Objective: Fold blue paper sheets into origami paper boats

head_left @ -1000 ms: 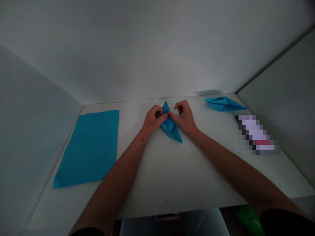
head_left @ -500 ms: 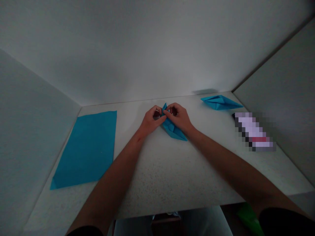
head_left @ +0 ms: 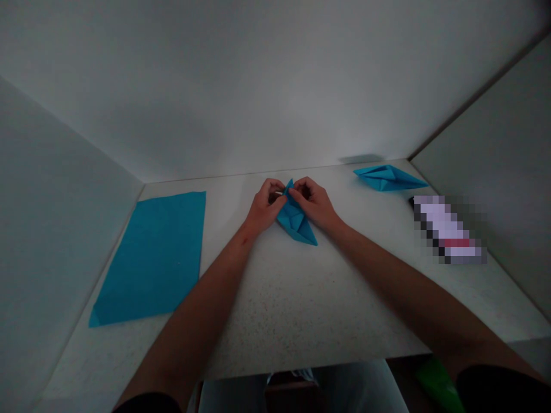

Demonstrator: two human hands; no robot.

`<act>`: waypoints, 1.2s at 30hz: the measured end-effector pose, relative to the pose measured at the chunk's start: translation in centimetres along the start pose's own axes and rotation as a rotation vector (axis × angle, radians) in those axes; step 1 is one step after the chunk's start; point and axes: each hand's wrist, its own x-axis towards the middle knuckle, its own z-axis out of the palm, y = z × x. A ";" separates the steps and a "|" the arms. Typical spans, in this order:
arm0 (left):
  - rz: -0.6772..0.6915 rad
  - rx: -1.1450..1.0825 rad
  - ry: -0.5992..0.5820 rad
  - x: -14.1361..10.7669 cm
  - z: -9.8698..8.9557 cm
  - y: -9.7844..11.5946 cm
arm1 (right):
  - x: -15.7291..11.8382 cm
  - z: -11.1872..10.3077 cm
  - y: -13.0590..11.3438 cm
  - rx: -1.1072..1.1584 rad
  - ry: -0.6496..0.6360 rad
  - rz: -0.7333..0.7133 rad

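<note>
Between my hands is a folded blue paper boat (head_left: pixel 297 221), its far tip pointing up and its near tip lying toward me on the table. My left hand (head_left: pixel 267 205) pinches the boat's far end from the left, thumb on the paper. From the right, my right hand (head_left: pixel 314 202) grips the same end, its thumb along the upper edge. Some of the fingertips behind the paper are hidden. A second blue paper boat (head_left: pixel 390 179) rests apart at the back right.
A flat sheet of blue paper (head_left: pixel 150 258) lies at the left of the white speckled table (head_left: pixel 275 321). At the right is a blurred-out, phone-like object (head_left: pixel 447 229). Walls (head_left: pixel 267 86) close in the back and both sides. Something green (head_left: pixel 437 381) shows below the table edge.
The boat in my hands has turned a little, its near tip shifting left, and its middle shows more. My thumbs have moved slightly up toward the far tip.
</note>
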 end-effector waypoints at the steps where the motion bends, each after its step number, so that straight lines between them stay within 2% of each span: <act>1: -0.002 0.003 0.006 0.1 0.0 -0.1 | 0.0 0.0 0.1 0.000 -0.006 -0.002; 6: -0.032 0.012 0.028 0.3 0.0 -0.3 | 0.4 -0.1 0.5 0.037 0.004 0.004; 11: -0.008 0.023 -0.015 0.3 -0.1 -0.3 | 0.7 -0.2 0.7 0.199 0.033 0.041; 18: -0.040 0.032 -0.024 0.3 -0.2 -0.4 | 1.5 -0.8 1.3 0.307 0.181 0.133; 21: -0.032 0.030 0.056 0.6 -0.4 -0.6 | 1.8 -1.1 1.8 0.328 0.226 0.151; 23: -0.024 0.024 0.143 0.7 -0.5 -0.7 | 1.9 -1.2 2.2 0.328 0.208 0.144; 25: -0.025 0.016 0.181 0.7 -0.5 -0.8 | 1.9 -1.3 2.6 0.338 0.193 0.143; 31: -0.029 0.133 -0.039 0.1 -0.1 -0.6 | 2.0 -1.4 3.0 0.406 0.231 0.156; 33: -0.034 0.165 -0.034 0.0 0.0 -0.4 | 1.8 -1.2 2.3 0.392 0.241 0.129; 36: -0.037 0.165 0.083 0.1 0.0 0.0 | 0.9 -0.6 0.8 0.317 0.215 0.038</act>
